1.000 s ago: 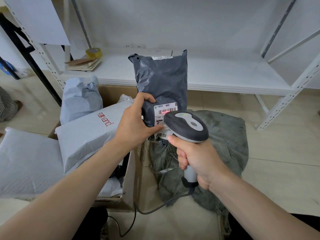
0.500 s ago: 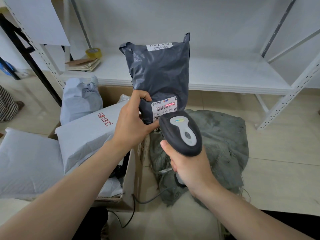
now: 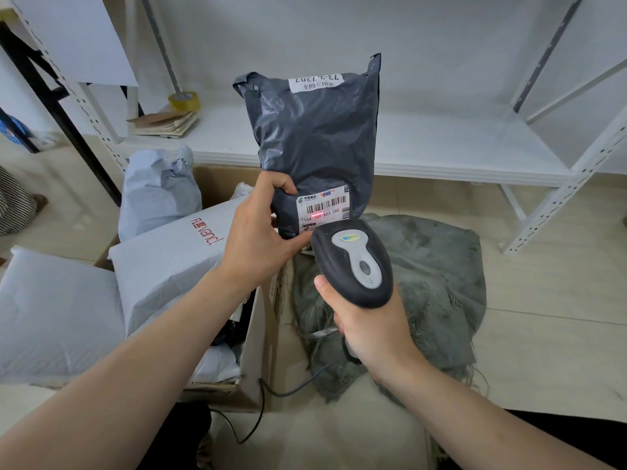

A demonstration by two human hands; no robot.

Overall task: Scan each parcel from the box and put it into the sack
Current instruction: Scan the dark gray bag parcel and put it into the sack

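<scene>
The right hand (image 3: 369, 330) is curled round the handle of the scanner (image 3: 353, 262), whose head points toward 12 o'clock. At its 10 o'clock the left hand (image 3: 258, 239) grips the dark parcel (image 3: 315, 140) by its lower edge, upright above the sack (image 3: 431, 286). A red line crosses the barcode label (image 3: 322, 210). The box (image 3: 258, 351) sits at the sack's 9 o'clock.

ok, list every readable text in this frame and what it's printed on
"73-3-7307", upside down, on the top sticker of the dark parcel.
"中国邮政" and "EMS" on the shipping label lower on that parcel.
"159 159 A03 280" under that label's barcode.
"vancl", in red, on the white parcel.
Too small to read: the scanner logo and the fine print on both labels.
</scene>
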